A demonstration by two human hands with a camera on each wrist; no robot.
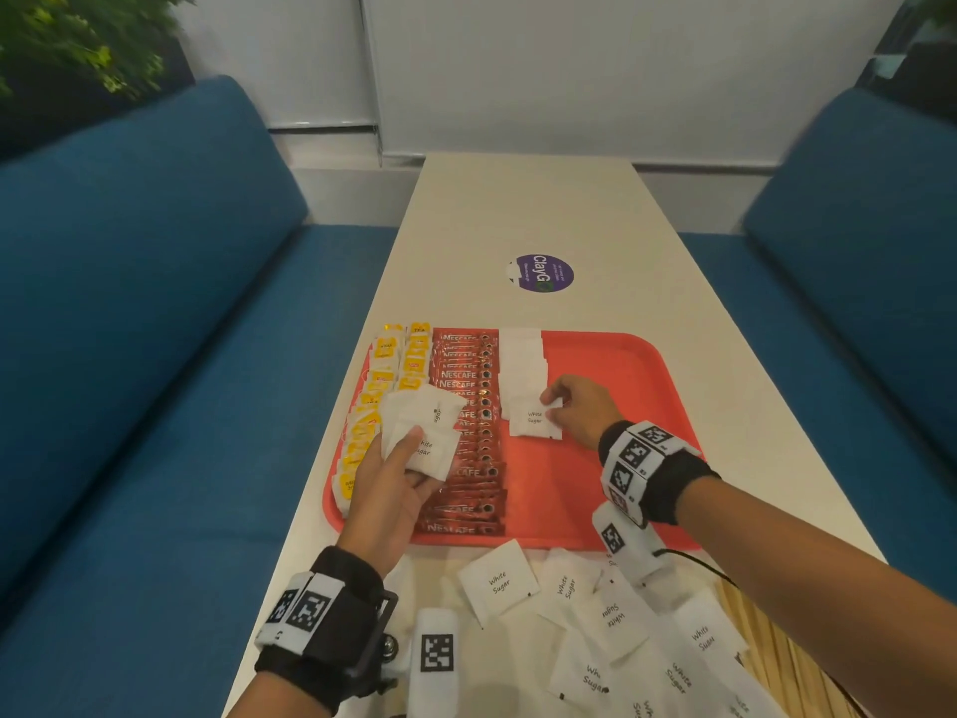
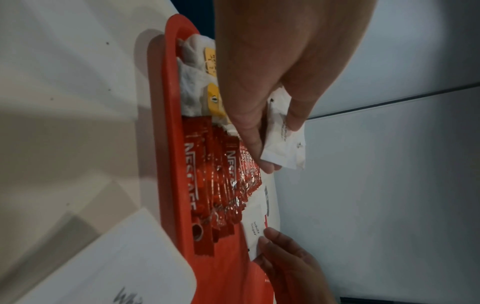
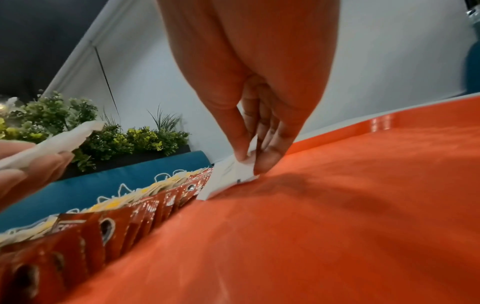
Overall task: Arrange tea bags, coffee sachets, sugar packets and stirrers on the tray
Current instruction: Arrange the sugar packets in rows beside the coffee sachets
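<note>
Head view gives me the clearest read on progress, and I take the red tray (image 1: 611, 355) as my landmark. Along the tray's left side lies a column of yellow tea bags (image 1: 386, 391), and just beside it, toward the tray's middle, a column of red coffee sachets (image 1: 466, 432) runs from the far rim to the near rim. Both look finished to me. Next to the coffee, a third column of white sugar packets (image 1: 523, 365) starts at the tray's far rim and reaches only about halfway down.

My right hand (image 1: 580, 406) is at the near end of that column, its grip pinching the corner of one sugar packet (image 1: 536, 424) between thumb and fingertips and holding it against the tray floor; the right wrist view shows the same pinch, with the packet's edge touching the tray. My left hand (image 1: 393, 489) hovers over the coffee column, its grip closed around a small fan of spare packets (image 1: 422, 432), ready to feed the next ones across.

What is left, as I judge it: the sugar column still needs its near half. A loose heap of packets (image 1: 611, 629) waits on the tabletop (image 1: 518, 209) just off the tray's near rim. Wooden stirrers (image 1: 777, 660) lie on the tabletop beside that heap; none are on the tray yet, and the tray's right side is bare for them.
</note>
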